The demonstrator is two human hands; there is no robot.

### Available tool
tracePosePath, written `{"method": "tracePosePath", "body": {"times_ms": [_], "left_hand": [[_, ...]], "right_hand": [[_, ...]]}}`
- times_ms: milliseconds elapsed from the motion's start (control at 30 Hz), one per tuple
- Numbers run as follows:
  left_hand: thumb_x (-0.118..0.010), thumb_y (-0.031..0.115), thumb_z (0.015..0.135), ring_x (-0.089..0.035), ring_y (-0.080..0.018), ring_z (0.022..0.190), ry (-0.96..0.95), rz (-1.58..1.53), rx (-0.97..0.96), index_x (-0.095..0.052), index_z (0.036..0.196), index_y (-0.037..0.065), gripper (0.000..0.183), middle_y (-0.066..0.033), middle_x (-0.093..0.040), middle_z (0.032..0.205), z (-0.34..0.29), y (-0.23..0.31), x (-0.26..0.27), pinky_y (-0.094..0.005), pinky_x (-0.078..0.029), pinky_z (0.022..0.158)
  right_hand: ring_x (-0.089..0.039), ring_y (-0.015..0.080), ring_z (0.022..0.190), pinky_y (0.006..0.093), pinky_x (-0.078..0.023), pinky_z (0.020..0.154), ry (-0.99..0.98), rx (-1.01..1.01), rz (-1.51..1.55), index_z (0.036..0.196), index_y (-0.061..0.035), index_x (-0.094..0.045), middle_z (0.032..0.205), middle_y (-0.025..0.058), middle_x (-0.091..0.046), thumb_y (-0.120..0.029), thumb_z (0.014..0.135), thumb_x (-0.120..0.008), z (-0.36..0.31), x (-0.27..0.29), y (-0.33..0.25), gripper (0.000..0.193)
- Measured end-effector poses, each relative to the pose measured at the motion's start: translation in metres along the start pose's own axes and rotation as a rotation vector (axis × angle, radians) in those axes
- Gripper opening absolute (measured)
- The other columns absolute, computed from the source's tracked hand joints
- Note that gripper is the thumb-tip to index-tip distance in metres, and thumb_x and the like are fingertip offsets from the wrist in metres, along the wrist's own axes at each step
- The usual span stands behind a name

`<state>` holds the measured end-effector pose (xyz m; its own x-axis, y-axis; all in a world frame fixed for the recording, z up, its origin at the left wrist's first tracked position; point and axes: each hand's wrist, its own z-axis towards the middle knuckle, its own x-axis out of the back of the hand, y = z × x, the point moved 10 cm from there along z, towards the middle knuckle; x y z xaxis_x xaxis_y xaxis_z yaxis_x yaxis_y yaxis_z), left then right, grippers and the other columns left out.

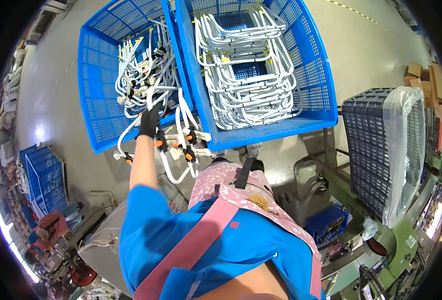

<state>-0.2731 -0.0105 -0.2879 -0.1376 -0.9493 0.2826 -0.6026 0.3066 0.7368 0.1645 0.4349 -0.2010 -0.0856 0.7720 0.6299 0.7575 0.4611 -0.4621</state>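
My left hand (150, 121), in a black glove, is closed around a bundle of bent white tubes (180, 134) at the front rim of the left blue crate (97, 117). Black, orange and cream fittings sit along these tubes, and their loops hang down in front of the crate. Inside that crate lies a tangled heap of similar white tubes (126, 67) with yellow ends. The crate on the right (261, 132) holds neatly layered U-shaped white tubes (251, 102) with black marks. My right hand does not show.
A dark slatted crate (366, 145) with clear plastic over its side stands to the right, beside green machinery (406, 255). Cardboard boxes (431, 87) are behind it. A smaller blue crate (46, 175) is at the left. Below the right crate is a metal stand (328, 147).
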Motion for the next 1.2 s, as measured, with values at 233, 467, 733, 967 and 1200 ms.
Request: {"method": "tracePosePath", "body": {"times_ms": [233, 467, 733, 967, 1200], "left_hand": [[-0.057, 0.03, 0.091, -0.031, -0.0038, 0.043, 0.287, 0.264, -0.168, -0.068, 0.092, 0.006, 0.026, 0.007, -0.035, 0.053, -0.2, 0.096, 0.044, -0.0246, -0.022, 0.043], [-0.06, 0.016, 0.089, -0.051, -0.0081, 0.056, 0.666, 0.324, 0.122, -0.069, 0.098, 0.003, 0.019, 0.0003, -0.056, 0.063, -0.367, 0.089, 0.02, -0.0266, -0.04, 0.053], [-0.058, 0.013, 0.09, -0.058, -0.0122, 0.061, 1.029, 0.179, 0.092, -0.068, 0.101, 0.003, 0.018, -0.0051, -0.061, 0.069, -0.458, 0.072, -0.017, -0.0273, -0.045, 0.056], [-0.059, 0.016, 0.091, -0.056, -0.0059, 0.053, 1.088, 0.133, 0.228, -0.066, 0.103, 0.003, 0.019, 0.0, -0.058, 0.061, -0.482, 0.047, -0.034, -0.0225, -0.044, 0.048], [-0.068, 0.016, 0.086, -0.057, -0.0055, 0.072, 0.987, 0.004, 0.184, -0.067, 0.106, 0.003, 0.024, -0.0033, -0.069, 0.084, -0.5, 0.014, -0.017, -0.0275, -0.049, 0.068]], "right_hand": [[-0.065, 0.0334, 0.078, 0.0398, -0.049, 0.067, -0.042, 0.463, -0.067, 0.095, -0.003, -0.067, 0.083, 0.0177, -0.066, -0.028, 0.091, -0.056, 0.169, 0.022, -0.068, 0.028], [-0.061, 0.0338, 0.07, 0.0453, -0.047, 0.062, -0.144, 1.233, -0.41, 0.076, -0.0092, -0.064, 0.073, 0.0128, -0.063, -0.025, 0.083, -0.057, 0.347, -0.061, -0.152, 0.019], [-0.057, 0.0357, 0.107, 0.0452, -0.047, 0.089, -0.19, 0.774, -1.022, 0.126, -0.001, -0.049, 0.117, 0.0194, -0.059, -0.031, 0.079, -0.066, 0.554, -0.133, -0.146, 0.059], [-0.054, 0.0363, 0.115, 0.0477, -0.045, 0.094, -0.446, 0.671, -1.3, 0.119, -0.0054, -0.058, 0.125, 0.0183, -0.057, -0.054, 0.072, -0.066, 0.561, -0.156, -0.116, 0.068], [-0.058, 0.0462, 0.1, 0.0487, -0.046, 0.088, -0.499, 0.838, -0.89, 0.105, 0.0129, -0.062, 0.103, 0.0326, -0.062, -0.056, 0.08, -0.061, 0.433, -0.104, -0.118, 0.073]]}}
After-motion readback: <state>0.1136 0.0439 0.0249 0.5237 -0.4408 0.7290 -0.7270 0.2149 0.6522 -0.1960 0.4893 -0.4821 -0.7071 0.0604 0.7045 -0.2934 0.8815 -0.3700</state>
